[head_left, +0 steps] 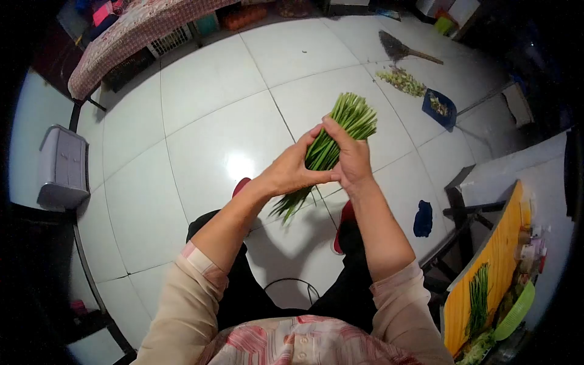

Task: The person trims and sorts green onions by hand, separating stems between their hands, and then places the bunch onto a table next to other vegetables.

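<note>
Both hands are wrapped round a thick bunch of green chives [325, 146], held in mid-air above the floor between my knees. Its pale, evenly lined-up stem ends point up and to the right, while the dark green leaf tips hang loose at the lower left. My left hand [293, 167] grips the bunch from the left, fingers partly hidden behind the stems. From the right, my right hand [353, 155] closes on it with the thumb lying along the stems near the pale ends. The two hands touch below the bunch.
On the right, a yellow wooden board [457, 310] carries more chives [479, 301] beside a light green basket [516, 311]. Farther off are a broom [394, 46], scattered trimmings [401, 81] and a blue dustpan [439, 109]. A grey cabinet [64, 167] stands left; a cloth-covered table [131, 38] is behind.
</note>
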`<state>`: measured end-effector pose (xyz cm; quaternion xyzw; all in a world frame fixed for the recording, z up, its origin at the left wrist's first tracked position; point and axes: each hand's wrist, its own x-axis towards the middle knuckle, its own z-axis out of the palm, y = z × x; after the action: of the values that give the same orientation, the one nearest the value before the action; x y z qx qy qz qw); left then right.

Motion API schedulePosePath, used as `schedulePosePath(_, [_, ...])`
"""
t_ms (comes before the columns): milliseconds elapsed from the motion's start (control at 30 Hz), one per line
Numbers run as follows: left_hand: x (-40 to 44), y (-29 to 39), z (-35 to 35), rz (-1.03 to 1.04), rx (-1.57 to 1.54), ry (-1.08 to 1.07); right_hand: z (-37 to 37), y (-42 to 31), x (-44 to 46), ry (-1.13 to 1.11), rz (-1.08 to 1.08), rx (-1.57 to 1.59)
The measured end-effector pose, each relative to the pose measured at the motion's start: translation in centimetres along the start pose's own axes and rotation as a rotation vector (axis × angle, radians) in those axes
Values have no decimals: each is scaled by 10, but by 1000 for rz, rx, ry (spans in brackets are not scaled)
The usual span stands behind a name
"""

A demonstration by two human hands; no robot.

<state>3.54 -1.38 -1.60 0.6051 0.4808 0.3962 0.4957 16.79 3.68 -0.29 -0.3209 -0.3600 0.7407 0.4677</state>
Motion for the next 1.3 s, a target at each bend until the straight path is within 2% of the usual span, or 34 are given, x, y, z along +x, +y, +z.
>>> schedulePosePath(67, [6,-6,-3,-15,24,-16,2,2,-2,-44,16,104])
schedulePosePath(133, [5,12,-13,-328,-211,-202,1,-5,-4,-128,26,87])
schedulePosePath(200, [-1,20,-8,-263,-380,-89,-1,-10,-2,-209,40,72])
schedulePosePath(267, [-3,21,-14,-351,-426,-296,-4,-11,1,-402,-8,-49])
schedulePosePath(333, [-12,25,-4,-354,-509,-295,0,-10,-5,-395,8,24])
schedulePosePath(400, [-15,26,0,-312,-727,-303,0,-7,-8,-400,118,222])
schedulePosePath(433, [-14,22,-3,-333,-794,-402,3,-10,-11,-322,137,162])
schedulePosePath(467, [-12,23,-1,-332,-790,-414,3,-9,-11,-316,128,161])
schedulePosePath(533, [-11,27,1,-413,-524,-329,1,-5,-10,-285,143,106])
schedulePosePath(600, [-9,22,-2,-443,-450,-301,1,-4,-9,-237,117,18])
schedulePosePath(667, [-8,-9,-8,-55,-37,-134,0,0,-3,-175,-84,-266])
schedulePosePath(700, [-4,-10,-14,-155,-19,-82,-1,4,0,-96,-106,-345])
schedulePosePath(733, [-3,-11,-17,-136,-103,119,-3,8,3,-101,-101,-340])
schedulePosePath(800, [0,-9,-22,83,-93,382,-4,12,6,51,-100,-554])
schedulePosePath(833, [-3,-3,-20,157,-32,499,-2,9,3,49,-72,-601])
schedulePosePath(967, [-5,0,-6,290,94,430,-14,36,14,36,-211,-742])
schedulePosePath(1067, [-1,3,3,256,136,457,-12,40,14,-58,-282,-691])
schedulePosePath(1133, [-1,3,5,236,158,495,-3,34,9,-20,-404,-837])
schedulePosePath(1300, [4,4,7,274,203,604,0,37,12,20,-389,-1055])
